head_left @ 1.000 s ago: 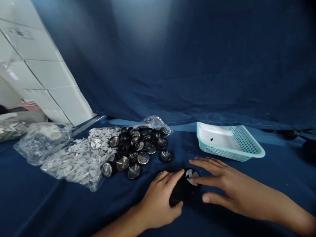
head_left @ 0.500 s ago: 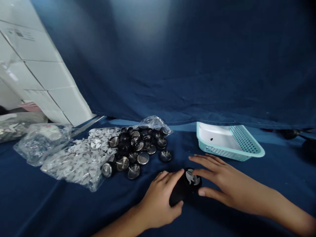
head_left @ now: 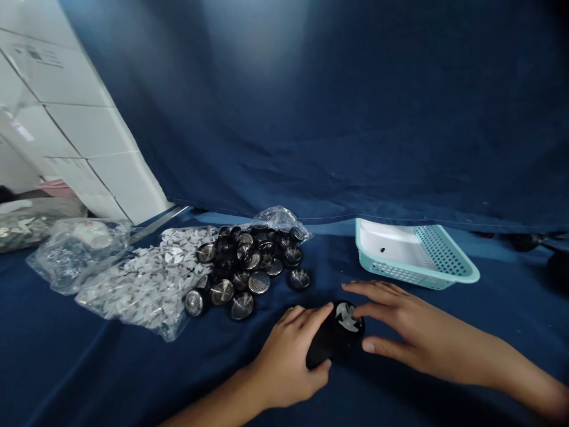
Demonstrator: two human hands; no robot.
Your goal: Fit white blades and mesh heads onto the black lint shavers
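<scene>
1. Grip: L hand (head_left: 287, 356) clenched over black rounded plastic body (head_left: 329, 339), R hand (head_left: 413, 338) open, fingers splayed by its end
2. Body sits on navy cloth-covered bench (head_left: 89, 367), w/ white star-shaped insert (head_left: 347, 316) up
3. Firm L hold steadies it, just R of black-rimmed metal mesh strainers (head_left: 240, 267)

The left hand (head_left: 287, 362) curls downward, the right hand (head_left: 418, 338) spreads wide.

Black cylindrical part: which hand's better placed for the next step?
Probably the right hand: it is open, its fingers spread right beside the white insert on the end of the black cylindrical part. The left hand is wrapped around the part's body, so it seems committed to steadying it.
</scene>
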